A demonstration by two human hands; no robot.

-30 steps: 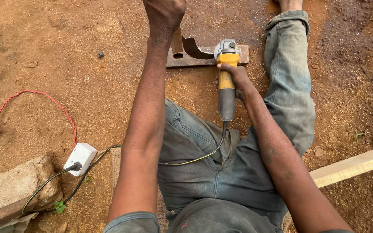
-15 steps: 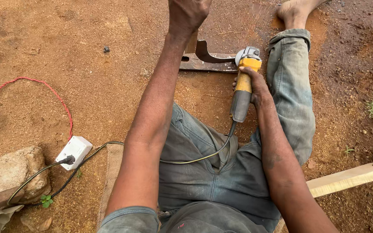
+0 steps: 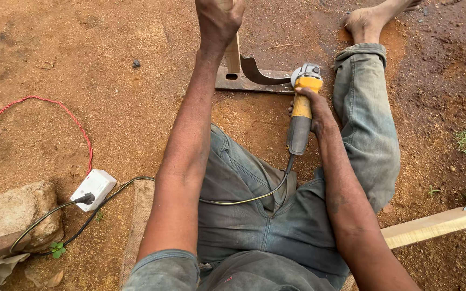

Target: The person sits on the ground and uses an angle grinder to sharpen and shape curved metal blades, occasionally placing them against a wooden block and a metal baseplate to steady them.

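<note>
Red, damp earth is all around me where I sit with my jeans legs spread. From my head camera, my left hand (image 3: pixel 220 20) is closed in a fist around the upright wooden handle (image 3: pixel 233 54) of a rusty metal blade (image 3: pixel 254 78) lying on the ground ahead. My right hand (image 3: pixel 313 110) is wrapped tight on the yellow angle grinder (image 3: pixel 303 105), its head touching the blade's right end. Its black cable (image 3: pixel 244 199) runs over my lap to a white socket box (image 3: pixel 95 188) beside a stone (image 3: pixel 14 213).
</note>
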